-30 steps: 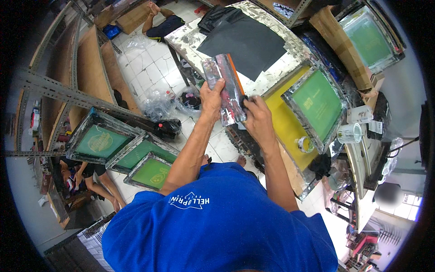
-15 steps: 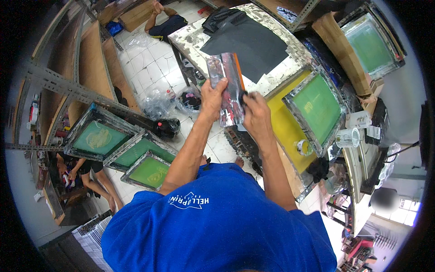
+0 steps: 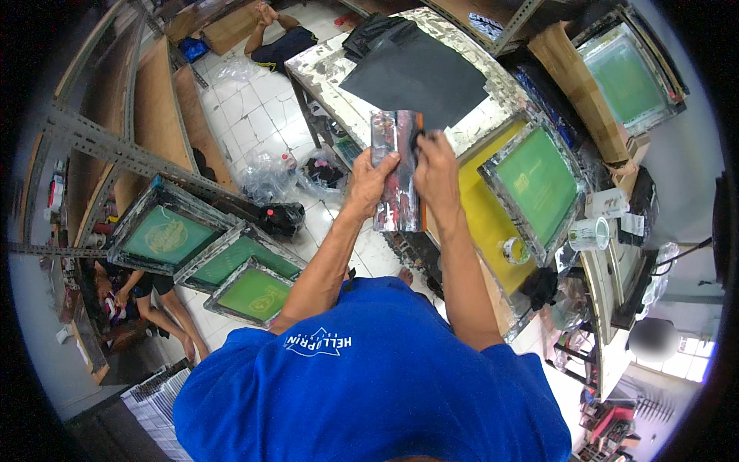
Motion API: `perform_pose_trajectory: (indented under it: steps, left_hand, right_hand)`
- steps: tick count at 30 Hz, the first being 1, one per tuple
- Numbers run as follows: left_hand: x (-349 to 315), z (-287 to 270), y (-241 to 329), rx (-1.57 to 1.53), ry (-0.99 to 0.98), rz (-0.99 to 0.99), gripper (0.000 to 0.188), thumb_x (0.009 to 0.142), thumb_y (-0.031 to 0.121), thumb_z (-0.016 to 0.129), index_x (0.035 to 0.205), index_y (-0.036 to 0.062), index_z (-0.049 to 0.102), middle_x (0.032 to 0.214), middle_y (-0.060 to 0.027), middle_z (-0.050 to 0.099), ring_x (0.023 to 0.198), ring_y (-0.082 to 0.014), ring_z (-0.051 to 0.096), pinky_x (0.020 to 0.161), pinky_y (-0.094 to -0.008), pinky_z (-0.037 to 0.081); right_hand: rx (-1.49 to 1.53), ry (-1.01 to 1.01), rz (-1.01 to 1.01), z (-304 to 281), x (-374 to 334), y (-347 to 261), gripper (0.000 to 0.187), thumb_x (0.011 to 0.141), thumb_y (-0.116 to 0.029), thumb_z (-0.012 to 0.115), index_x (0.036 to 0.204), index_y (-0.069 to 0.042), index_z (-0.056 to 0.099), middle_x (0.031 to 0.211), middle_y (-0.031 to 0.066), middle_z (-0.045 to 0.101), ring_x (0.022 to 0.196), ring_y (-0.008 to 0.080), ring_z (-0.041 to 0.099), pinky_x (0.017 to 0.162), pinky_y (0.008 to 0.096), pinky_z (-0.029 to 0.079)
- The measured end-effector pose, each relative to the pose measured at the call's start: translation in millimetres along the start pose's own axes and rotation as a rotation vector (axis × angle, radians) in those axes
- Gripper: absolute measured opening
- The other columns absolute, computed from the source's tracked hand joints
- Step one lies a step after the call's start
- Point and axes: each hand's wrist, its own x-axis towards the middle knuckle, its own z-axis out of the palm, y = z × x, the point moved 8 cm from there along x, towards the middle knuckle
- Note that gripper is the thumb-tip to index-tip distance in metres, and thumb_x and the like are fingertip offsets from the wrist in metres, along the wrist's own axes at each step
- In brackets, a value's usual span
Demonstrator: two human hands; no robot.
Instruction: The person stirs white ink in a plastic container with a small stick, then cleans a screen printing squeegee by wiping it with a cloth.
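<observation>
My left hand (image 3: 368, 185) is closed around the side of a squeegee (image 3: 399, 189), thumb across its face. The squeegee is a flat, ink-smeared bar with an orange blade edge along its right side, held upright above the floor. At that blade edge, my right hand (image 3: 436, 171) pinches a small black cloth (image 3: 416, 143), mostly hidden by the fingers. Beyond my hands, a stack of dark sheets (image 3: 419, 77) lies on a paint-spattered table (image 3: 323, 71). To the right, a green-meshed printing screen (image 3: 536, 185) rests on a yellow board (image 3: 479, 196).
Several green screens (image 3: 169, 231) lean at the left beside a metal shelf (image 3: 154, 150). A plastic cup (image 3: 590, 234) and a small jar (image 3: 515, 250) stand at the right. Plastic bags (image 3: 269, 177) lie on the tiles. One person's legs (image 3: 171, 308) show lower left, another's (image 3: 285, 48) at the top.
The squeegee has come slightly nearer and turned more upright. My right hand, with the black cloth, has moved up along the blade edge.
</observation>
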Motion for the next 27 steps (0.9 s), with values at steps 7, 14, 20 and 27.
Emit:
perform_pose_trajectory:
  steps: [7, 14, 20, 27]
  left_hand:
    - [0.2, 12.5, -10.7, -0.007, -0.008, -0.001, 0.018, 0.094, 0.012, 0.065, 0.106, -0.0011, 0.063, 0.086, -0.0022, 0.066, 0.071, -0.0092, 0.060, 0.064, -0.0271, 0.052]
    - [2.7, 6.4, -4.9, 0.100, 0.019, 0.074, 0.017, 0.094, 0.012, 0.065, 0.104, -0.0007, 0.063, 0.087, -0.0031, 0.066, 0.072, -0.0092, 0.060, 0.064, -0.0273, 0.051]
    - [16.4, -18.5, 8.7, -0.025, 0.162, 0.114, 0.019, 0.094, 0.014, 0.066, 0.106, 0.0010, 0.061, 0.089, -0.0044, 0.067, 0.072, -0.0109, 0.062, 0.064, -0.0279, 0.053]
    - [18.0, -21.3, 16.5, -0.084, 0.186, 0.054, 0.020, 0.093, 0.016, 0.068, 0.103, 0.0006, 0.061, 0.087, -0.0041, 0.065, 0.070, -0.0112, 0.061, 0.063, -0.0292, 0.052]
  right_hand:
    - [0.075, 0.068, 0.171, -13.8, 48.8, 46.6, 0.018, 0.087, 0.000, 0.062, 0.101, 0.005, 0.071, 0.101, 0.0204, 0.066, 0.090, 0.0353, 0.065, 0.078, 0.0376, 0.051]
    - [-0.053, -0.016, 0.064, -4.8, 39.3, 29.9, 0.019, 0.080, -0.004, 0.067, 0.097, 0.002, 0.074, 0.098, 0.0221, 0.064, 0.092, 0.0387, 0.062, 0.078, 0.0421, 0.051]
    - [-0.003, -0.118, 0.108, -8.2, -20.1, -8.1, 0.017, 0.078, -0.001, 0.066, 0.094, 0.005, 0.070, 0.095, 0.0205, 0.061, 0.089, 0.0373, 0.062, 0.077, 0.0416, 0.050]
    - [0.069, -0.099, 0.104, -17.5, -42.1, -21.5, 0.016, 0.079, 0.002, 0.065, 0.094, 0.005, 0.069, 0.091, 0.0210, 0.061, 0.084, 0.0377, 0.063, 0.074, 0.0409, 0.050]
